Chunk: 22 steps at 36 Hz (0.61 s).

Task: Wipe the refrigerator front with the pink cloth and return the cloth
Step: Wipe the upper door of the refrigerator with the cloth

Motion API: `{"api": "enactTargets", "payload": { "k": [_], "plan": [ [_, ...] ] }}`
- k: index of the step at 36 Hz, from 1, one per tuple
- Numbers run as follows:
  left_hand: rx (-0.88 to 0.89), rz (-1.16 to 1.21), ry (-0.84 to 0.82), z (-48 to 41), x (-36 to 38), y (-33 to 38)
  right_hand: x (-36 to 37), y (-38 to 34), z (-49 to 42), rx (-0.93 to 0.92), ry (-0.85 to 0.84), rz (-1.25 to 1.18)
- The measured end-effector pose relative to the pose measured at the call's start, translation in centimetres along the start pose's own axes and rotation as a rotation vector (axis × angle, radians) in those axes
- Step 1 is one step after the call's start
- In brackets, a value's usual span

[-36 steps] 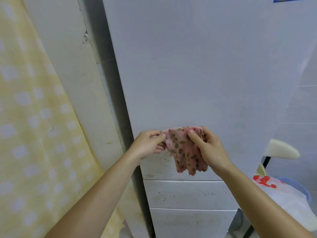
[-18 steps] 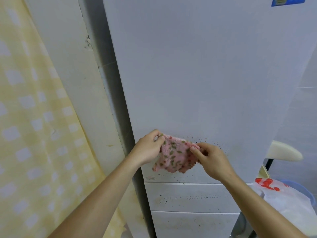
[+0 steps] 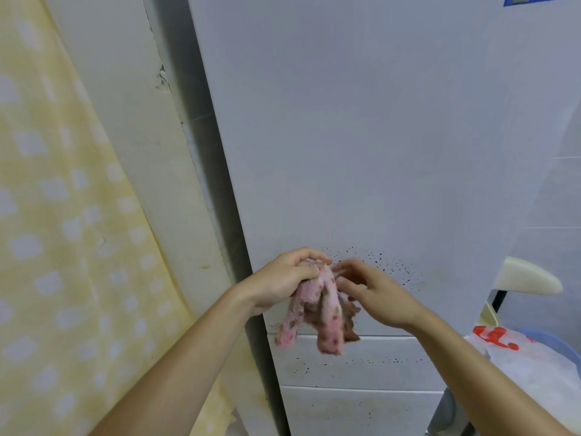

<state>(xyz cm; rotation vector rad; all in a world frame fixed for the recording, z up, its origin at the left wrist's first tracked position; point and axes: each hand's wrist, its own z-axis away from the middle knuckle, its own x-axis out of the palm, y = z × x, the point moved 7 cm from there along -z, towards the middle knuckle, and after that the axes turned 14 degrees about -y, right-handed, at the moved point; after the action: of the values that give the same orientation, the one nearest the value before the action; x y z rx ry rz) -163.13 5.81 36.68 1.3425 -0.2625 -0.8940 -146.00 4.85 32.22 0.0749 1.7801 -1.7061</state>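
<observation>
Pink cloth (image 3: 317, 313), brown-spotted, bunched: it hangs in folds in front of the refrigerator front (image 3: 361, 136), at the lower edge of the tall upper door and just above the first drawer panel (image 3: 355, 360). Left hand (image 3: 283, 280): grip closed, fingers and thumb curled round the gathered top of the cloth. Right hand (image 3: 377, 294): just beside the left, fingers bent, tips at the cloth's upper part; motion blur hides whether this grip pinches the fabric or only touches it. Dark specks (image 3: 382, 262) are scattered on the door above and right of the hands, with more on the drawer panel. Second drawer panel (image 3: 361, 410) lies below the first. Yellow checked curtain (image 3: 63, 247) hangs at far left, with a pale wall (image 3: 132, 121) between it and the refrigerator. At right: white plastic bag (image 3: 528, 363) with red print, blue basin (image 3: 559, 341) behind it.
</observation>
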Motion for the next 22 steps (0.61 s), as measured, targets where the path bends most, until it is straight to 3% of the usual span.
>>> {"api": "enactTargets", "payload": {
  "k": [5, 12, 17, 22],
  "plan": [
    [-0.019, -0.002, -0.045, 0.1, 0.1, 0.3, 2.1, -1.3, -0.2, -0.041, -0.249, -0.125],
    [-0.139, -0.018, -0.187, 0.0, 0.2, -1.8, 1.5, 0.8, -0.6, 0.005, -0.24, -0.282],
    [-0.31, -0.451, -0.117, -0.5, -0.8, -2.8, -0.3, -0.1, -0.7, 0.008, -0.087, 0.293],
    [-0.307, -0.57, 0.061, -1.4, -1.5, -3.2, -1.4, -2.5, 0.3, 0.003, 0.168, 0.468]
  ]
}}
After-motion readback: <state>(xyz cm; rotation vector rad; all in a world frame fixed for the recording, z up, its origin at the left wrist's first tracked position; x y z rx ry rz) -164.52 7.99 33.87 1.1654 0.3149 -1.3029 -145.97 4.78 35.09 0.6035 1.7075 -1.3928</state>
